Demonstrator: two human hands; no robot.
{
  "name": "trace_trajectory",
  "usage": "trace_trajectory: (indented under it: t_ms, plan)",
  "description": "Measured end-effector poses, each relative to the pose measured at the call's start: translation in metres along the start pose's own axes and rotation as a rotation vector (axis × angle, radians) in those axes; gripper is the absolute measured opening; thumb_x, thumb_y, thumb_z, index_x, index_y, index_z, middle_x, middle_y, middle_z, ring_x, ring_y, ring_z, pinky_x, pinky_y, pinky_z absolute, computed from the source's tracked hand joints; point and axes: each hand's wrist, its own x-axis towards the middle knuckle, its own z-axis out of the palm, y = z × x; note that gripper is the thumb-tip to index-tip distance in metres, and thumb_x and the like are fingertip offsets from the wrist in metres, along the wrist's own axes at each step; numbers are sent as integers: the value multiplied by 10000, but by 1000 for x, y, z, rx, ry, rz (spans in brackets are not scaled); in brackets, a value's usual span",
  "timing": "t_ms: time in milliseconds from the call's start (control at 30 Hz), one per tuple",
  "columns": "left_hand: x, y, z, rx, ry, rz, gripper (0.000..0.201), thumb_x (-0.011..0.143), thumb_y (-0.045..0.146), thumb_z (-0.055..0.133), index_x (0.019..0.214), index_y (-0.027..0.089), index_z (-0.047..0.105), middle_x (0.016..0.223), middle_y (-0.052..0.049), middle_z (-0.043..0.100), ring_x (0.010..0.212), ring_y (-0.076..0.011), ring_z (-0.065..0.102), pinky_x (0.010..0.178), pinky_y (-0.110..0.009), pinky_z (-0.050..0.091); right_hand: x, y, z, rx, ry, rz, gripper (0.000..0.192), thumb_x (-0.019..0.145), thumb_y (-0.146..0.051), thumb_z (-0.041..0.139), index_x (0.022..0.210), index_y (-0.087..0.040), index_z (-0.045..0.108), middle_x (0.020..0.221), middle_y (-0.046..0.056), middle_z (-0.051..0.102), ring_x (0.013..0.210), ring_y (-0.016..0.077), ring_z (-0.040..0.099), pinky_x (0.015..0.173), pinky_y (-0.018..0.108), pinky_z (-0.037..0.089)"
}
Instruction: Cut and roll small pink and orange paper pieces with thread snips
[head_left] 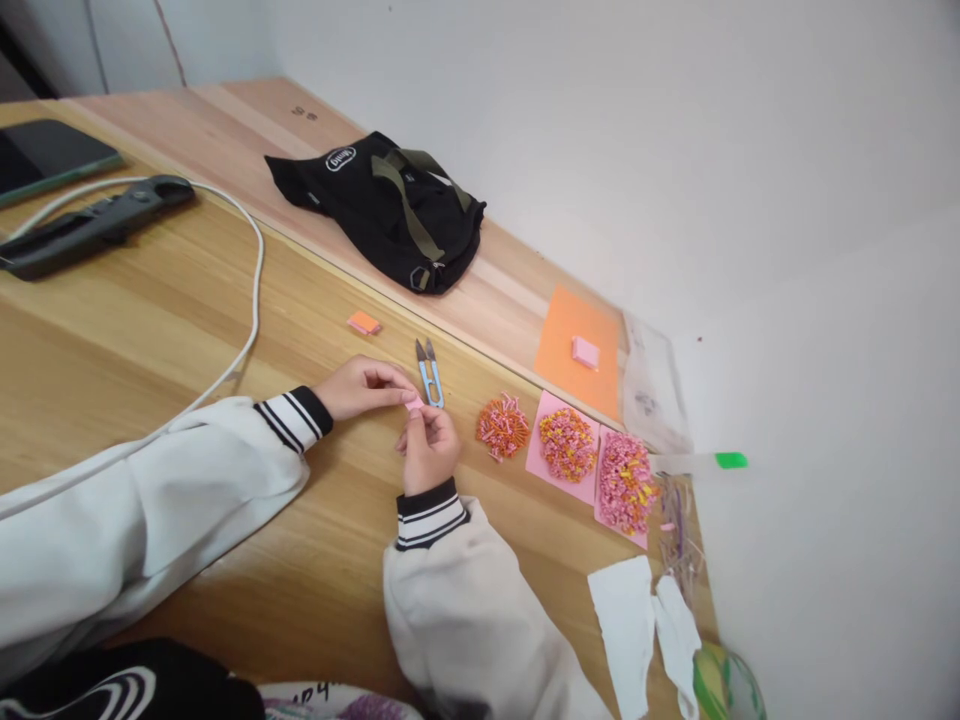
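Pinching a small pink paper piece (413, 403) between them, the left hand (363, 386) and right hand (427, 447) met fingertip to fingertip just above the wooden table (150, 320), both clamped on it. The piece looked folded or rolled, though it was too small to tell which. From the left lay one black tool (90, 226) beside a white cable (247, 300), one black bag (390, 208), one small orange folded scrap (364, 322), and one pair of thread snips (430, 372) just beside the fingers. Further right sat three heaps of curled paper bits (503, 427), two of them on pink sheets (540, 460), then one orange sheet (577, 370) bearing one pink square (585, 352). Two white paper scraps (626, 625) lay at the table's near right edge.
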Motion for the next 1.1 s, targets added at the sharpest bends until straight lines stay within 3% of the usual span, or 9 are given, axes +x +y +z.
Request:
trace_trajectory:
  t_ms: [733, 1000, 1100]
  plan:
    - [1, -6, -1, 15, 13, 3, 225, 581, 348, 713, 654, 140, 669, 663, -31, 675, 629, -128, 608, 591, -212, 487, 0, -1, 0, 9, -25, 10, 174, 687, -326, 548, 696, -153, 528, 413, -84, 439, 323, 51, 381, 332, 183, 322]
    - [-1, -5, -1, 2, -1, 0, 200, 627, 337, 683, 648, 140, 654, 656, -27, 677, 626, -127, 613, 609, -218, 490, 1, 4, 1, 51, -7, 12, 149, 680, -300, 547, 697, -155, 517, 450, -76, 451, 327, 46, 388, 340, 183, 326]
    - [-1, -3, 0, 4, 25, -7, 221, 615, 346, 691, 636, 131, 640, 637, -28, 672, 609, -122, 608, 599, -217, 487, 0, -9, 2, 107, 15, -24, 137, 690, -290, 547, 706, -162, 504, 510, -59, 487, 346, 42, 396, 353, 185, 335]
